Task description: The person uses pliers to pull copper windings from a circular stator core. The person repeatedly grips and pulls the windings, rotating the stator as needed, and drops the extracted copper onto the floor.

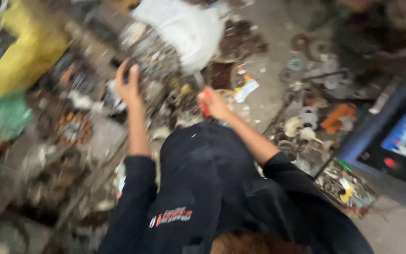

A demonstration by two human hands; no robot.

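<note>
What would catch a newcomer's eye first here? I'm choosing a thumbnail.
The person's two bare arms reach from black sleeves into a heap of metal scrap: the left hand is on a dark part, the right hand holds a small red thing. A yellow sack glows upper left, a white bag at top.

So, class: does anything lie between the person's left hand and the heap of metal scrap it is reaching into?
Nothing visible does. The left hand is already on the heap of metal scrap, fingers against a dark piece. The right hand is apart, gripping a small red object. Blur hides finer detail.
</note>
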